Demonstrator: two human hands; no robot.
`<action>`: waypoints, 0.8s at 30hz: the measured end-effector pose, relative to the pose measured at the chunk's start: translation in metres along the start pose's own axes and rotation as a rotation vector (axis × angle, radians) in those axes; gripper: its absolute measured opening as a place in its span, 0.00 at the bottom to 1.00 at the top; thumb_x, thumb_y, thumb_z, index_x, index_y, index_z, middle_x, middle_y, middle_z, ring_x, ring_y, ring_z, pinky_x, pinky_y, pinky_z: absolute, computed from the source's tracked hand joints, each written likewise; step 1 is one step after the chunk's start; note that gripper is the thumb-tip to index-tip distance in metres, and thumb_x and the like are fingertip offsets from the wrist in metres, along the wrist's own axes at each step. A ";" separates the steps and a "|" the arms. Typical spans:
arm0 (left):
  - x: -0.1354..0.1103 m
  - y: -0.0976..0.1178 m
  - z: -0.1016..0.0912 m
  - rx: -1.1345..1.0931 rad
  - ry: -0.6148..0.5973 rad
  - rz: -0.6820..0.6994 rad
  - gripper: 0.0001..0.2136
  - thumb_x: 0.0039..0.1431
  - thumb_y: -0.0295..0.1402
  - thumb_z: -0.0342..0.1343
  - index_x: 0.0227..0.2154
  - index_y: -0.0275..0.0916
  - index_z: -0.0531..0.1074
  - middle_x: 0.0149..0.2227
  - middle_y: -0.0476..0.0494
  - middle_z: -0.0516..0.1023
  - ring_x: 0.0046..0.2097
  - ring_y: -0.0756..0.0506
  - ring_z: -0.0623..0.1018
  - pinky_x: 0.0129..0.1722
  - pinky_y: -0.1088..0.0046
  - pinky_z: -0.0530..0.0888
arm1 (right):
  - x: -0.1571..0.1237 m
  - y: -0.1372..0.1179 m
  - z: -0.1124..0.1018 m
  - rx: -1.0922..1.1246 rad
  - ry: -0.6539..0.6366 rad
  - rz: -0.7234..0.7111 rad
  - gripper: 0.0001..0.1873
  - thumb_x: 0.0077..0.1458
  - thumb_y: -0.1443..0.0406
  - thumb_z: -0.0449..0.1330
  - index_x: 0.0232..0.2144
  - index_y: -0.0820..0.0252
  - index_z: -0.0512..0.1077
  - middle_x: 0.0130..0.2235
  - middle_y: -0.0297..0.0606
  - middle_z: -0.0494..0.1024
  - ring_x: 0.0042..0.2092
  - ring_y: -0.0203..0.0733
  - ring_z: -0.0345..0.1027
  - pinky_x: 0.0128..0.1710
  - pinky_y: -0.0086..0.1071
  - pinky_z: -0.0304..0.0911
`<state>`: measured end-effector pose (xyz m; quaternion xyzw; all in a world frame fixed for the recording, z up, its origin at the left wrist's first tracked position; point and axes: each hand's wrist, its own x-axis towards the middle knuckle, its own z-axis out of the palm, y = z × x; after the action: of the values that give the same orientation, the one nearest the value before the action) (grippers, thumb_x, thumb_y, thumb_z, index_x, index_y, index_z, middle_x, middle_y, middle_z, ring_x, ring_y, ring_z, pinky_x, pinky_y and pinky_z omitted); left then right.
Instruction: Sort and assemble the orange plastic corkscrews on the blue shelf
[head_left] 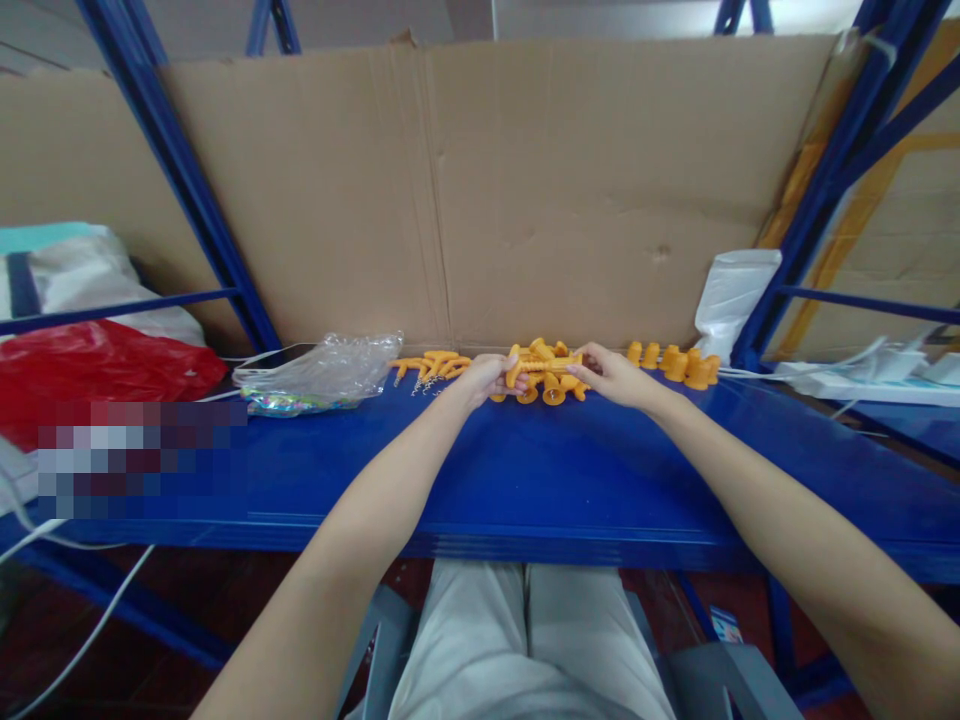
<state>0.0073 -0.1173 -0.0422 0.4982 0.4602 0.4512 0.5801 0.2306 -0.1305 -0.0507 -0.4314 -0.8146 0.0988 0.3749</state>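
Observation:
Both my hands meet at the back of the blue shelf [525, 480]. My left hand [491, 378] and my right hand [611, 372] are each closed on one end of an orange plastic part [544, 366], held level between them. Just behind and under it lies a small heap of orange plastic pieces [551, 392]. To the left lie orange hook-shaped pieces [435, 365] with small metal screws. A row of orange cap-like pieces [679, 364] stands to the right.
A crumpled clear plastic bag [322, 375] lies left of the hands. A red bag [90, 375] and a white sack [82, 275] sit far left. A white bag [731, 295] leans at the right post. Cardboard [480, 190] backs the shelf. White cables and a power strip [847, 380] lie right.

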 end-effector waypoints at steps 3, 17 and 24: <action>-0.001 -0.003 -0.002 -0.002 -0.009 0.075 0.08 0.64 0.27 0.50 0.28 0.33 0.70 0.22 0.43 0.77 0.22 0.50 0.77 0.29 0.74 0.77 | -0.002 0.001 0.000 0.153 -0.058 0.038 0.19 0.51 0.49 0.59 0.33 0.57 0.64 0.28 0.34 0.71 0.29 0.38 0.65 0.30 0.32 0.62; 0.011 -0.011 0.004 -0.054 -0.082 0.407 0.05 0.56 0.29 0.61 0.32 0.34 0.70 0.29 0.48 0.80 0.31 0.50 0.80 0.39 0.73 0.76 | -0.005 -0.005 -0.005 0.901 -0.355 0.364 0.19 0.61 0.49 0.52 0.32 0.59 0.69 0.27 0.37 0.75 0.25 0.35 0.67 0.26 0.31 0.64; 0.018 -0.018 0.002 0.028 -0.121 0.518 0.08 0.53 0.32 0.63 0.34 0.35 0.73 0.32 0.45 0.82 0.35 0.48 0.81 0.43 0.70 0.76 | -0.005 0.000 0.000 0.936 -0.335 0.384 0.11 0.50 0.60 0.66 0.31 0.62 0.72 0.27 0.35 0.73 0.25 0.30 0.60 0.23 0.28 0.59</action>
<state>0.0131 -0.1013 -0.0613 0.6334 0.2880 0.5474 0.4649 0.2328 -0.1346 -0.0531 -0.3379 -0.6384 0.5860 0.3673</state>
